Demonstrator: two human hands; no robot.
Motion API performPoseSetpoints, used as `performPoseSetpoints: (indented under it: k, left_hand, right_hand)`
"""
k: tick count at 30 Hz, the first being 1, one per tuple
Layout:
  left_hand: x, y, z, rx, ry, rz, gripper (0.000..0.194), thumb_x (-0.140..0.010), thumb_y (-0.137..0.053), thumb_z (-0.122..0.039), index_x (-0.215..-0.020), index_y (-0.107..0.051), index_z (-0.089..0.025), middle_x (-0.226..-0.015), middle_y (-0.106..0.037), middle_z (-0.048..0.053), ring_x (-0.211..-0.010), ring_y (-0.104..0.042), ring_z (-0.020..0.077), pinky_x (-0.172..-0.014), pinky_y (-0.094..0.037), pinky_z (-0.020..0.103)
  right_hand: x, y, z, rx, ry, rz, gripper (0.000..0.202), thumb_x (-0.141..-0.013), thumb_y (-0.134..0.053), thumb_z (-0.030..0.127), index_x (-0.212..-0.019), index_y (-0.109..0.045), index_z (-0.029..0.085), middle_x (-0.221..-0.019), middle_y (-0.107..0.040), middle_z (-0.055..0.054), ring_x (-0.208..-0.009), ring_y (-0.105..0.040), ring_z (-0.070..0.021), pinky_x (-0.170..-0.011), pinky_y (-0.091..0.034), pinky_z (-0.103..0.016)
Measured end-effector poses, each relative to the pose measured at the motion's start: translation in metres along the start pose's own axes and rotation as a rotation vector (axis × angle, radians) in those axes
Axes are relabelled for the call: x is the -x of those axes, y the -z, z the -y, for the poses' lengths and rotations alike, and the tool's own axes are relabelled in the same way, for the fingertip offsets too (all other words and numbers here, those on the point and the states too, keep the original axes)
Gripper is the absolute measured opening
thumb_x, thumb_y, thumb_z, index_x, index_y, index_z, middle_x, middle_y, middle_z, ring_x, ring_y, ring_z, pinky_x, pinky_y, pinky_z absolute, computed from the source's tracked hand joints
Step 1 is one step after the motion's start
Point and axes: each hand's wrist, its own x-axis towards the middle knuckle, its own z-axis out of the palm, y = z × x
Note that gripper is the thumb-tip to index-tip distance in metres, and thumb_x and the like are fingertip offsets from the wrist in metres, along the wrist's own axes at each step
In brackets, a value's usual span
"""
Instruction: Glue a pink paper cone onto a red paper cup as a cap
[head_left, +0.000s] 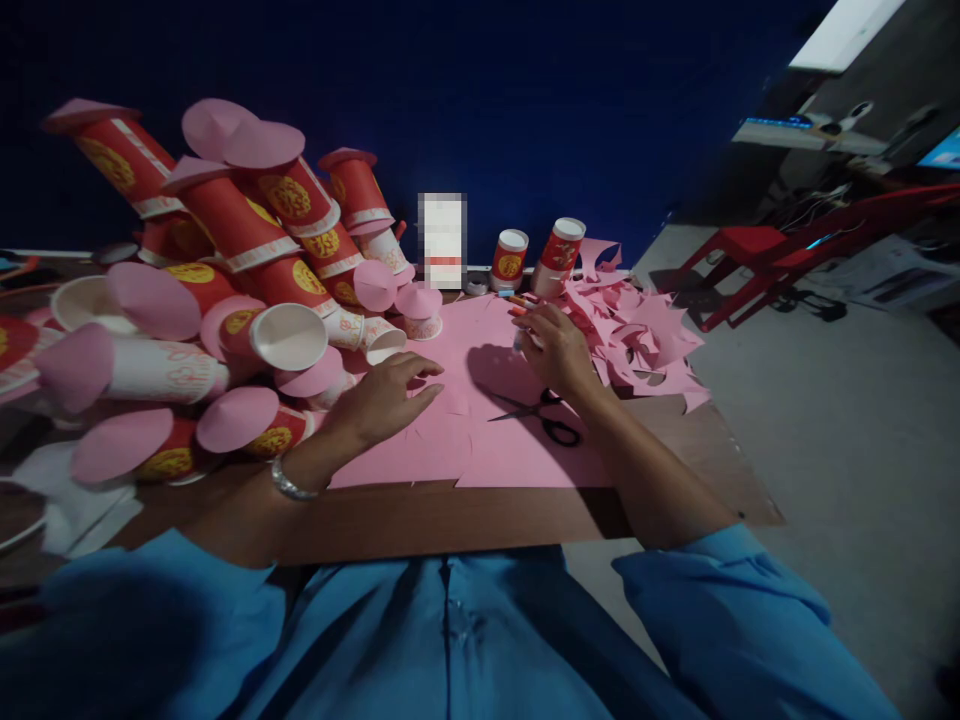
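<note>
My left hand point(391, 396) hovers by the left side of the pink paper sheets point(420, 455), fingers stretched and apart, with nothing in it. Above the sheets' right part is my right hand point(556, 348), its fingers curled together. Something small and pale shows below its fingertips, too unclear to name. An orange stick-like thing point(517, 310) appears right at those fingers; whether it is held or lies behind them I cannot tell. Black-handled scissors point(559, 430) lie on the pink paper under my right wrist, blades parted and pointing left.
Paper cups with pink cone tops point(281, 195) are piled at the left. Pink paper scraps point(645, 335) heap at the right. Two red-and-white cup stacks point(510, 262) and a tape roll point(477, 284) stand at the back. A red chair point(750, 250) is beyond the wooden table point(450, 520).
</note>
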Motion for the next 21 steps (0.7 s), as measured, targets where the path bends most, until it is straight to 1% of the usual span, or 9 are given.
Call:
performPoseSetpoints:
  k: [3,7,9,13,15,17,19,21]
  left_hand:
    - [0.003,-0.003,0.004,-0.057,-0.032,0.008,0.029,-0.096,-0.062,-0.039,-0.113,-0.074,-0.019,-0.115,-0.075,0.009,-0.105,-0.071,0.0244,-0.098,-0.059,0.045]
    - [0.005,-0.001,0.005,-0.116,-0.055,0.049,0.029,-0.095,-0.063,-0.036,-0.115,-0.073,-0.018,-0.118,-0.075,0.010,-0.112,-0.069,0.0265,-0.101,-0.056,0.045]
    - [0.006,0.000,0.004,-0.132,-0.064,0.074,0.029,-0.094,-0.065,-0.037,-0.115,-0.073,-0.019,-0.121,-0.074,0.010,-0.115,-0.067,0.0270,-0.103,-0.055,0.046]
    - [0.008,0.002,0.002,-0.185,-0.049,0.131,0.036,-0.093,-0.066,-0.038,-0.123,-0.070,-0.019,-0.127,-0.072,0.010,-0.122,-0.064,0.0287,-0.109,-0.052,0.047]
    - [0.010,0.002,0.002,-0.225,-0.022,0.173,0.043,-0.092,-0.065,-0.038,-0.130,-0.067,-0.019,-0.133,-0.070,0.011,-0.126,-0.062,0.0304,-0.112,-0.050,0.049]
    - [0.011,0.002,0.003,-0.266,-0.008,0.217,0.052,-0.090,-0.066,-0.037,-0.138,-0.062,-0.018,-0.139,-0.067,0.013,-0.130,-0.060,0.0324,-0.115,-0.048,0.051]
    - [0.012,0.000,0.004,-0.300,-0.022,0.241,0.061,-0.086,-0.068,-0.036,-0.143,-0.058,-0.018,-0.143,-0.064,0.014,-0.133,-0.057,0.0342,-0.115,-0.047,0.052]
    - [0.011,-0.002,0.004,-0.319,-0.050,0.251,0.065,-0.083,-0.067,-0.034,-0.145,-0.056,-0.017,-0.142,-0.063,0.015,-0.132,-0.057,0.0354,-0.114,-0.047,0.052]
  right_hand:
    - [0.001,-0.002,-0.003,0.060,-0.041,-0.008,0.026,-0.094,-0.058,0.014,-0.110,-0.076,0.025,-0.109,-0.074,-0.009,-0.106,-0.071,-0.0268,-0.089,-0.061,-0.044]
    - [0.002,-0.001,-0.004,0.060,-0.066,0.012,0.028,-0.094,-0.060,0.017,-0.116,-0.075,0.024,-0.107,-0.071,-0.009,-0.104,-0.070,-0.0279,-0.088,-0.061,-0.045]
    - [0.003,-0.001,-0.004,0.031,-0.058,0.022,0.030,-0.093,-0.060,0.017,-0.119,-0.073,0.025,-0.108,-0.068,-0.009,-0.107,-0.068,-0.0281,-0.092,-0.061,-0.046]
    - [0.004,-0.003,-0.005,-0.033,-0.028,0.021,0.038,-0.089,-0.062,0.014,-0.124,-0.069,0.027,-0.120,-0.065,-0.009,-0.120,-0.064,-0.0293,-0.104,-0.058,-0.050]
    - [0.004,-0.003,-0.005,-0.029,-0.016,-0.005,0.043,-0.087,-0.063,0.014,-0.128,-0.066,0.027,-0.125,-0.064,-0.011,-0.124,-0.061,-0.0311,-0.108,-0.056,-0.053]
    - [0.004,-0.002,-0.001,-0.015,-0.003,-0.064,0.045,-0.088,-0.062,0.014,-0.131,-0.063,0.026,-0.128,-0.064,-0.012,-0.126,-0.060,-0.0324,-0.110,-0.053,-0.056]
    - [0.004,0.001,0.007,-0.005,0.018,-0.141,0.043,-0.092,-0.059,0.016,-0.133,-0.061,0.026,-0.131,-0.063,-0.012,-0.127,-0.059,-0.0331,-0.110,-0.052,-0.058]
    - [0.006,0.002,0.017,-0.014,0.046,-0.172,0.039,-0.095,-0.056,0.018,-0.133,-0.061,0.027,-0.130,-0.063,-0.012,-0.126,-0.059,-0.0336,-0.109,-0.051,-0.059]
